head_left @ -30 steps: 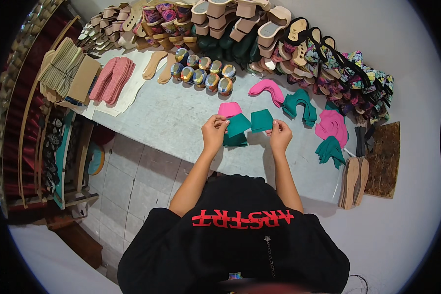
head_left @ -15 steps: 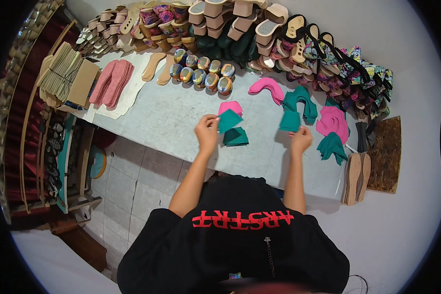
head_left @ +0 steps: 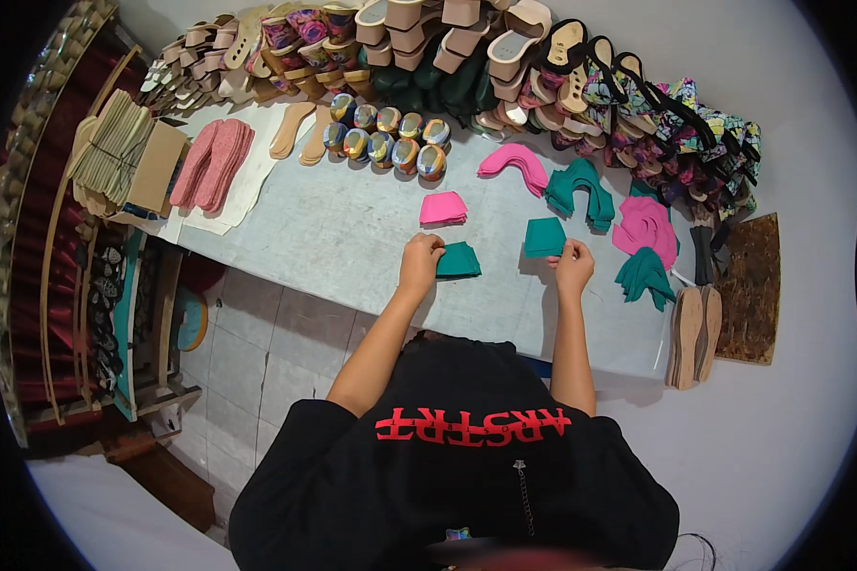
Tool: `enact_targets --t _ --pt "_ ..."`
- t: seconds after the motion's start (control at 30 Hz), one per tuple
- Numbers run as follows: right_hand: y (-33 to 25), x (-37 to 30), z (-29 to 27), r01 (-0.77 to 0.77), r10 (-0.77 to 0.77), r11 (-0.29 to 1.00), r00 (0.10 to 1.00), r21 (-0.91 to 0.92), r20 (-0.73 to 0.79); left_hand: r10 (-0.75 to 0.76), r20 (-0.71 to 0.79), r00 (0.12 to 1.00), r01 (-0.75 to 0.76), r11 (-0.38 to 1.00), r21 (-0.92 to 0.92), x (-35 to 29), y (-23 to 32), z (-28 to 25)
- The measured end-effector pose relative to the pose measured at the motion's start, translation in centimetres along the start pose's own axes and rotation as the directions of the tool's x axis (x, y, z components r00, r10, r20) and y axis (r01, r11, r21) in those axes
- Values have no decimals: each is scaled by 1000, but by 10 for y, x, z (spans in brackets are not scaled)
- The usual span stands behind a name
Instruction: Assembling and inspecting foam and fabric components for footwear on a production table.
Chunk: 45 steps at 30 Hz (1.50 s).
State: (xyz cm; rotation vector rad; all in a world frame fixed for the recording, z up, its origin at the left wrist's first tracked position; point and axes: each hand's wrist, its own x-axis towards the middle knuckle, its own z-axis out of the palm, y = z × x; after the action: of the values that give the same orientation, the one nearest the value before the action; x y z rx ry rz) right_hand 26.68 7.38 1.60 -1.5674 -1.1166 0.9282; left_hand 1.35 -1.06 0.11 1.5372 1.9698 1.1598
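Observation:
My left hand (head_left: 420,264) is low over the table, its fingertips closed at the left edge of a small stack of dark green fabric pieces (head_left: 460,261). Between the thumb and fingers of my right hand (head_left: 573,267) is a single green fabric piece (head_left: 544,238), four-sided and held by its lower right corner. Just beyond the green stack lies a pile of bright pink pieces (head_left: 443,208) of similar shape. Curved pink strips (head_left: 513,166) and curved green strips (head_left: 581,193) lie farther off to the right.
Rolled pink pieces (head_left: 643,231) and bunched green strips (head_left: 647,279) lie at the right. Patterned rounded pieces (head_left: 381,148) stand in rows near the back, before stacked sandals (head_left: 505,57). Pink insoles (head_left: 221,164) and a cardboard box (head_left: 155,169) sit at left.
My left hand has brought its green piece down and nearer me onto the green stack, uncovering the pink pile. The right hand has shifted slightly left with its piece.

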Motion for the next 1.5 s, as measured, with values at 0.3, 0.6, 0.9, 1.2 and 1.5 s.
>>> enact_targets --t 0.3,0.6,0.9,1.2,1.5 --pt "-23 -27 24 36 -65 994 958 108 278 93 -5 996 -94 992 -89 6 45 -7" --pt "-58 -50 49 -252 18 886 858 390 513 9 145 989 66 861 -504 10 92 -12" --pt "-64 -51 49 -212 -73 898 792 385 606 -208 167 964 265 676 -687 8 83 -1" --pt "-51 -37 36 -137 18 964 888 226 460 -467 6 884 311 579 -754 14 41 -13" --pt "-40 -34 42 -187 119 974 902 126 416 -581 1 814 296 414 -861 0 41 -1"
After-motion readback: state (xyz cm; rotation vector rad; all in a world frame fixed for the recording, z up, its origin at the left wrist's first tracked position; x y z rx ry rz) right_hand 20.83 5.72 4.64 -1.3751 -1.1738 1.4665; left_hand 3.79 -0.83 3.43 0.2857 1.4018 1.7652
